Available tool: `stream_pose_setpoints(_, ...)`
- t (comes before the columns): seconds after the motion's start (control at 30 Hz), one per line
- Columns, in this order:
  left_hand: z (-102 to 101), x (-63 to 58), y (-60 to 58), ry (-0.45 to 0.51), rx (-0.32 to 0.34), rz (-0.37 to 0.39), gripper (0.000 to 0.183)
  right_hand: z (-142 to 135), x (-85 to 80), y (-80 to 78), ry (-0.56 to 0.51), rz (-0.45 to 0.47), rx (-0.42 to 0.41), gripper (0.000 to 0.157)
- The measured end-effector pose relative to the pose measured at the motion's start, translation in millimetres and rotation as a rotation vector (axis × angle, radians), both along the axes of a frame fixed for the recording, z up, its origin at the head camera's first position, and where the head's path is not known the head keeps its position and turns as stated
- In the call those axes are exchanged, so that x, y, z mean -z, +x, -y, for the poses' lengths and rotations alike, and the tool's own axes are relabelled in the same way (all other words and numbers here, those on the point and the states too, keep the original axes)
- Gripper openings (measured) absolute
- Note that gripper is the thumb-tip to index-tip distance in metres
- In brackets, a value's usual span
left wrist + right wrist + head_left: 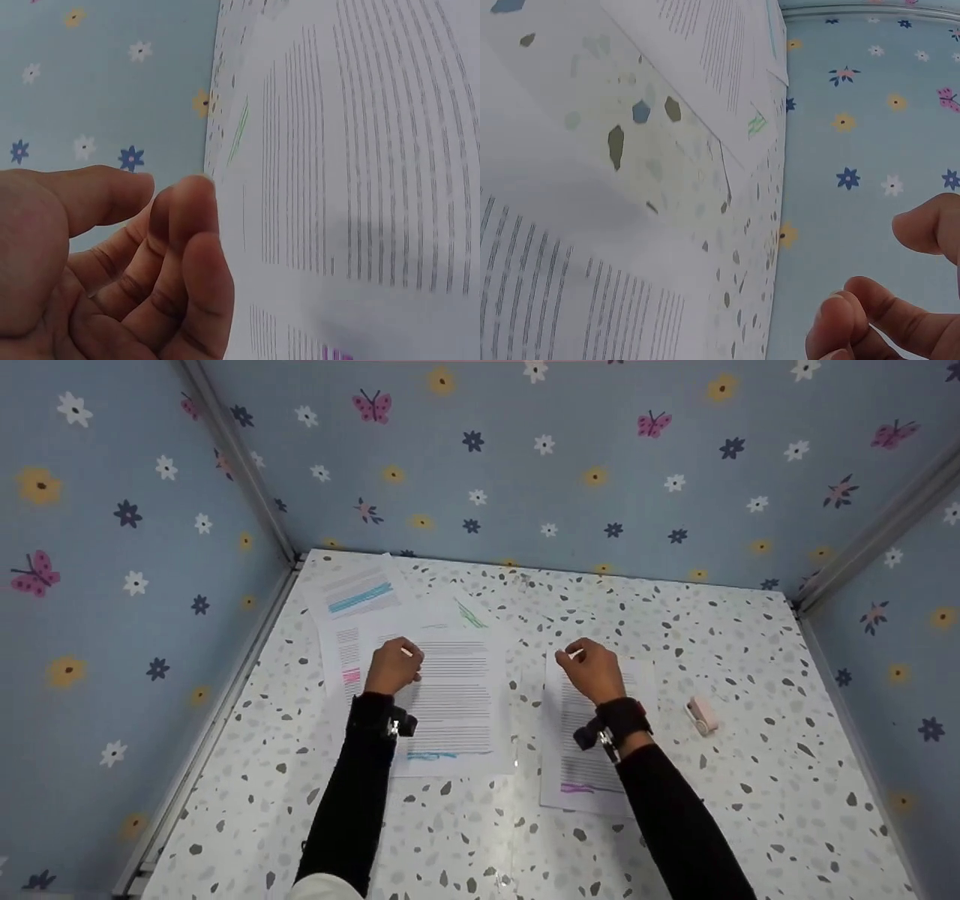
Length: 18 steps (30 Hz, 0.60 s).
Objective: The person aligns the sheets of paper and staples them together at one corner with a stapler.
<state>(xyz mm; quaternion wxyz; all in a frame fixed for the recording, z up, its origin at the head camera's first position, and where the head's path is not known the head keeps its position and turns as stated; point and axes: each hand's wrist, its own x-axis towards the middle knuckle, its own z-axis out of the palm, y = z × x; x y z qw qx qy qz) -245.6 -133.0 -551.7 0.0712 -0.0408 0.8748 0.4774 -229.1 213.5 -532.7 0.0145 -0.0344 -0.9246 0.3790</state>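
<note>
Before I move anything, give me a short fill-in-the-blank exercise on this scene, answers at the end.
1. In the head view, the pink stapler lies to the ____ of the purple-highlighted page.
2. The front left page is highlighted near its bottom edge in ____.
3. Between its thumb and fingers, the right grip holds ____.
4. Besides flowers, the patterned wall shows pink insects: ____.

Missing words: right; blue; nothing; butterflies.
</note>
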Motion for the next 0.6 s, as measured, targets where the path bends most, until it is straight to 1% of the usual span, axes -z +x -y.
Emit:
stream_pose_setpoints(0.1, 20, 1.5, 6.6, -0.002, -0.045, 0.017, 0.018, 15, 4.7, -2.7, 0.0, 0.004, -0.029, 0.03)
stream_pose_setpoints(0.17, 27, 2.8, 7.7, -0.001, -0.06, 0.019, 0.018, 19, 6.5, -3.8, 0.004, 0.003, -0.036, 0.03)
stream_pose_setpoints(0.3, 36, 5.0, 10.3, -0.013, -0.074, 0.024, 0.018, 23, 9.1, -5.7, -0.002, 0.012, -0.03, 0.029)
stream_pose_setpoints(0.4, 42, 6.3, 12.3, -0.039, -0.085, 0.02, 0.018, 27, 11.3, -7.7, -0.001, 0.029, -0.022, 0.029)
stream_pose_setpoints(0.5, 47, 8.3, 14.4, -0.066, -0.1, 0.021, 0.018, 33, 13.0, -9.6, -0.004, 0.04, -0.032, 0.03)
stream_pose_setpoints(0.6, 51, 11.1, 16.3, -0.086, -0.132, 0.033, 0.018, 41, 14.6, -12.0, -0.054, 0.071, -0.051, 0.032)
